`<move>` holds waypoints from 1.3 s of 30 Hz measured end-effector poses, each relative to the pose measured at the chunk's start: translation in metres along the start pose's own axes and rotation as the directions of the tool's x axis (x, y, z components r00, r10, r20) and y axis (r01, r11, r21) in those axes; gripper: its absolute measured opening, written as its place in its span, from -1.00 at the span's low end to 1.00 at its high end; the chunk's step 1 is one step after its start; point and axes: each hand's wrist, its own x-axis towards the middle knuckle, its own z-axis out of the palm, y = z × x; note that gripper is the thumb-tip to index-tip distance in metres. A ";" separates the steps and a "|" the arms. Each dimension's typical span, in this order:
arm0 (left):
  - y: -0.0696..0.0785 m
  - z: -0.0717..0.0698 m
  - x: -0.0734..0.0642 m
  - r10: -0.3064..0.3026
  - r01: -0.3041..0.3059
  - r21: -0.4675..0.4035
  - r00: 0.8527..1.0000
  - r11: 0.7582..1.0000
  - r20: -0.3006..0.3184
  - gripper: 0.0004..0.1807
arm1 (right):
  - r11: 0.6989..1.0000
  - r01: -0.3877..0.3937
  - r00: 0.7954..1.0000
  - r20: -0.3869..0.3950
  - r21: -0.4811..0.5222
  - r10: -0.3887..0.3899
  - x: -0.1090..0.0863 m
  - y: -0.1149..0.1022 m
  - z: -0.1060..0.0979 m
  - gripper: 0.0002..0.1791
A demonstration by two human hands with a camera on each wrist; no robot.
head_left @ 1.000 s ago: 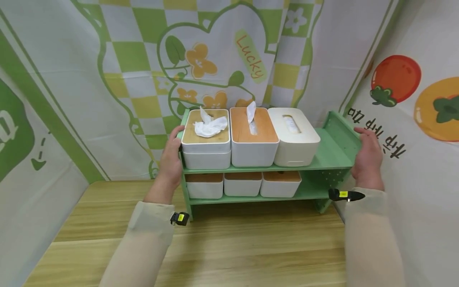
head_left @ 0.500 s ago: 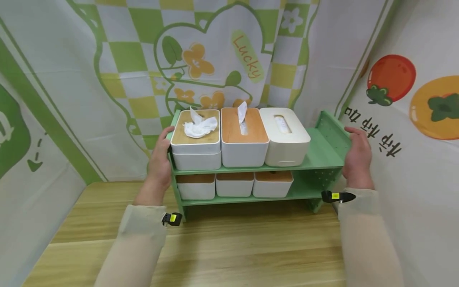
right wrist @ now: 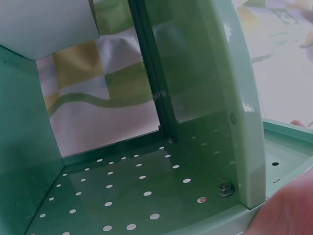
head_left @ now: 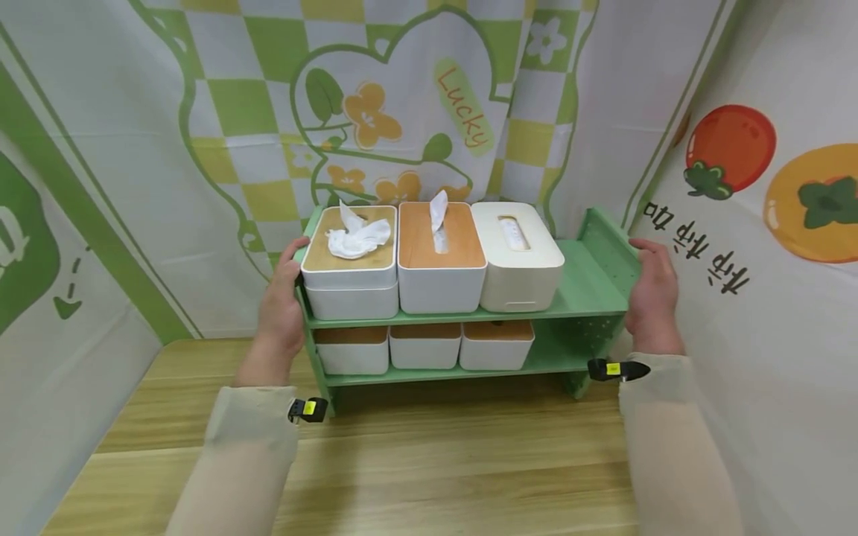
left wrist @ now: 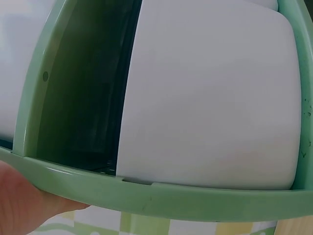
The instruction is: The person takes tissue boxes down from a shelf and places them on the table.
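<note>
A green two-tier shelf (head_left: 576, 294) stands on the wooden table, with tissue boxes on both tiers. My left hand (head_left: 278, 313) presses against the outer face of its left side panel, fingertips at the upper edge. At the other end, my right hand (head_left: 653, 298) lies along the outside of the right side panel. No finger reaches inside the shelf in either wrist view. On the top tier sit a white box with a light wooden lid (head_left: 318, 260), a white box with a brown lid (head_left: 412, 238) and a cream box (head_left: 523, 275).
Three white boxes with brown lids, the middle one (head_left: 425, 350) among them, sit on the lower tier. Behind the shelf hangs a checked curtain (head_left: 241, 112). The wooden table (head_left: 462, 461) stretches in front; a printed wall (head_left: 791, 357) rises at the right.
The shelf, with its boxes, has shifted left against the curtain. Both my hands have moved left along with it, keeping their places at its two ends.
</note>
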 end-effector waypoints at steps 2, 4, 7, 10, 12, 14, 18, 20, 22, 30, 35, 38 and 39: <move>0.001 -0.004 -0.001 -0.005 0.005 -0.012 1.000 1.000 0.014 -0.43 | 1.000 0.001 1.000 0.008 0.005 -0.001 -0.002 0.000 0.003 -0.58; 0.001 -0.008 -0.002 -0.005 0.005 -0.016 1.000 1.000 0.020 -0.43 | 1.000 0.000 1.000 0.015 -0.001 0.000 -0.003 -0.001 0.006 -0.57; 0.002 -0.012 -0.003 -0.004 0.005 -0.012 1.000 1.000 0.021 -0.43 | 1.000 -0.002 1.000 0.027 -0.014 0.002 -0.006 -0.002 0.010 -0.55; 0.003 -0.016 -0.005 -0.007 0.007 -0.012 1.000 1.000 0.010 -0.44 | 0.999 -0.001 0.999 0.032 -0.037 0.002 -0.008 -0.002 0.014 -0.54; 0.004 -0.019 -0.005 -0.008 0.008 -0.011 1.000 1.000 0.006 -0.44 | 0.999 -0.002 0.999 0.035 -0.037 0.003 -0.009 -0.003 0.017 -0.54; 0.005 -0.022 -0.006 -0.012 0.012 -0.011 1.000 1.000 0.007 -0.44 | 0.999 0.001 0.999 0.035 -0.032 0.000 -0.011 -0.003 0.020 -0.54; 0.008 -0.027 -0.007 -0.020 0.020 -0.004 1.000 1.000 0.015 -0.44 | 1.000 -0.001 0.999 0.046 -0.013 0.002 -0.015 -0.003 0.024 -0.54; 0.008 -0.030 -0.007 -0.026 0.026 -0.008 1.000 1.000 0.018 -0.43 | 1.000 -0.001 0.999 0.054 -0.007 0.001 -0.017 -0.004 0.026 -0.54; 0.009 -0.033 -0.008 -0.030 0.030 -0.013 0.999 0.999 0.017 -0.43 | 1.000 0.005 0.998 0.060 -0.008 -0.004 -0.018 -0.004 0.028 -0.54; 0.009 -0.043 -0.007 -0.008 0.008 -0.024 1.000 1.000 0.023 -0.43 | 0.998 0.046 0.999 0.026 -0.036 -0.045 -0.020 -0.004 0.040 -0.53; 0.010 -0.049 -0.008 0.007 -0.006 -0.045 1.000 0.999 0.019 -0.44 | 0.997 0.066 0.998 0.017 -0.039 -0.065 -0.022 -0.004 0.048 -0.53; 0.011 -0.053 -0.009 -0.002 0.002 -0.040 1.000 0.999 0.014 -0.44 | 0.997 0.063 0.998 0.023 -0.040 -0.062 -0.024 -0.004 0.051 -0.54; 0.011 -0.054 -0.009 -0.006 0.007 -0.041 1.000 0.999 0.015 -0.44 | 0.997 0.060 0.998 0.027 -0.038 -0.059 -0.024 -0.005 0.052 -0.54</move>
